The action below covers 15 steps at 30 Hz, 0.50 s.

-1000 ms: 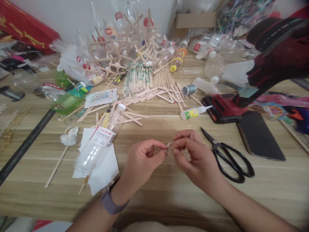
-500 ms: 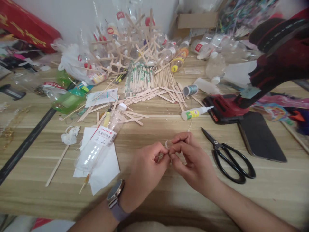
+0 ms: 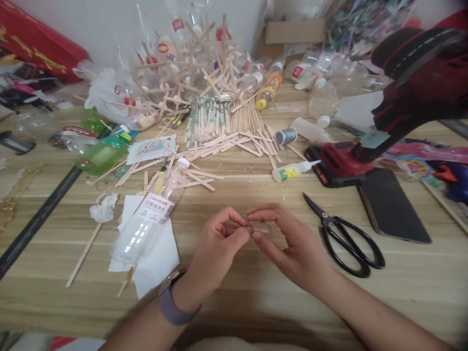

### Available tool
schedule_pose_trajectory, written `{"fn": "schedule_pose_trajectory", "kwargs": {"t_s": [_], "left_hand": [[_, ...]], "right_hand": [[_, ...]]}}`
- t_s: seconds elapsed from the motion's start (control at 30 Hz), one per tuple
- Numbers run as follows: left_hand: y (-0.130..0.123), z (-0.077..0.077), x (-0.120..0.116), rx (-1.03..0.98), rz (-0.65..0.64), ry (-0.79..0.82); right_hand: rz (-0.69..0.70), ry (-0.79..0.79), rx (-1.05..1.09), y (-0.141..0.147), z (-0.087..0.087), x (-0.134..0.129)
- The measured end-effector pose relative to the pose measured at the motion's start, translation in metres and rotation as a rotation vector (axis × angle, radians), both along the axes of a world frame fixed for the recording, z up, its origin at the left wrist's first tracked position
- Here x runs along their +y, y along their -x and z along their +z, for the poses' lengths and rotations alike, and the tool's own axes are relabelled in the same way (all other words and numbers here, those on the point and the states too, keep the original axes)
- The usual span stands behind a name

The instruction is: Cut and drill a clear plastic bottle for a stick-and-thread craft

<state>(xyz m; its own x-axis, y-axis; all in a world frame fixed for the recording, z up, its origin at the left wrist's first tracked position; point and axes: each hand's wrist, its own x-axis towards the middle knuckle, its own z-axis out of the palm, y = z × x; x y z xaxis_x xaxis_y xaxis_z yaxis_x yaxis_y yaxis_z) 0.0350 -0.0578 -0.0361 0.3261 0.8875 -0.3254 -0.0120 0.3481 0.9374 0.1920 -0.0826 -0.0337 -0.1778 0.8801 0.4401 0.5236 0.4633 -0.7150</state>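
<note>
My left hand (image 3: 223,243), with a watch strap at the wrist, is closed in a pinch at the centre of the view, on something too small and blurred to make out. Facing it, my right hand (image 3: 292,243) has its thumb and fingers parted, the tips close to the left fingertips. A faint clear piece seems to show between the hands. Black scissors (image 3: 331,219) lie right of my right hand. Beyond the hands is a glue bottle (image 3: 290,171). An empty plastic bottle (image 3: 141,224) rests on white paper (image 3: 157,268) to the left.
Wooden sticks (image 3: 234,144) and clear bottles (image 3: 252,83) are heaped at the back. A thread spool (image 3: 285,136) lies near the glue. On the right are a red and black power tool (image 3: 341,163) and a dark phone (image 3: 393,204). A stick (image 3: 84,253) lies at left.
My right fingers have opened and shifted slightly from the left fingertips. My left hand has turned a little, with its watch face tilted away. The small clear ring is no longer distinct.
</note>
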Motion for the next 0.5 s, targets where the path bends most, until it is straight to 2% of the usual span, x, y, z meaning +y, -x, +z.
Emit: {"fn": "schedule_pose_trajectory", "kwargs": {"t_s": [0.13,0.5], "left_hand": [[0.0003,0.0008,0.0017,-0.014,0.014,-0.013],[-0.0018,0.0047,0.002,0.061,0.017,0.013]], "right_hand": [[-0.01,0.002,-0.012,0.0006,0.0007,-0.001],[-0.1,-0.139,-0.143,-0.0006,-0.0037,-0.0012]]}}
